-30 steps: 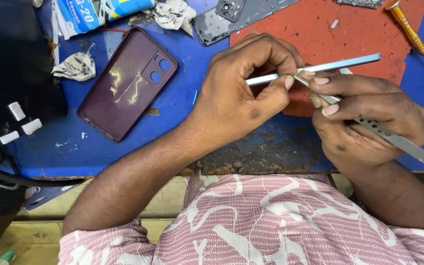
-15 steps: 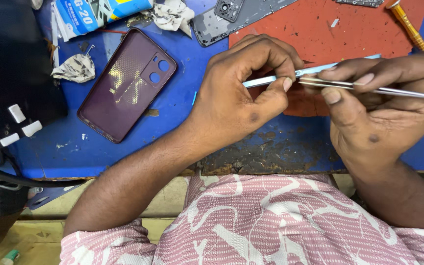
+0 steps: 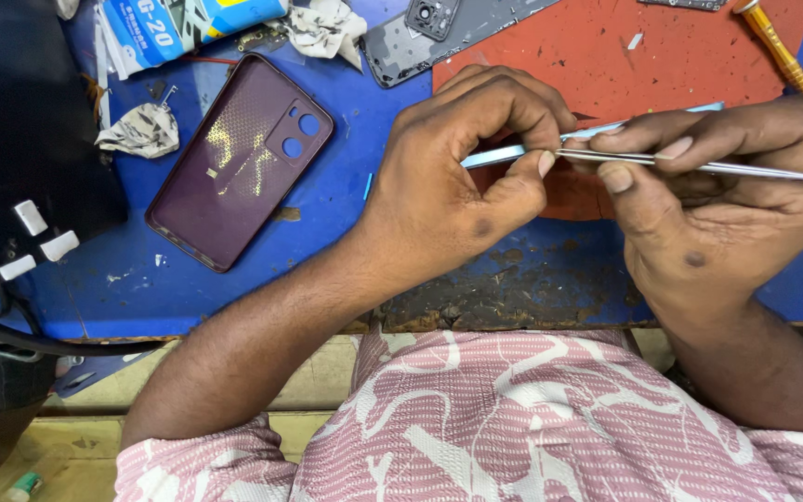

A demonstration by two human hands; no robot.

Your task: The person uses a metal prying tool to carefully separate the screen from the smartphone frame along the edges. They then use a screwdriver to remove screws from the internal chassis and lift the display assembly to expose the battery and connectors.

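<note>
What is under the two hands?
Under the left hand and right hand lie a red mat and blue, worn table. Whatever sits directly beneath the palms is covered.

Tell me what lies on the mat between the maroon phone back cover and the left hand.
In the head view, bare blue mat lies between the maroon phone back cover and the left hand, apart from one small light-blue sliver.

— What did the work surface look like?
— The tabletop [image 3: 262,279] was covered by a blue mat, worn dark and scuffed at its near edge, with a red mat [image 3: 662,56] laid over the far right.
— And below it?
— A pale wooden ledge [image 3: 327,372] ran along the front; the light was even.
</note>
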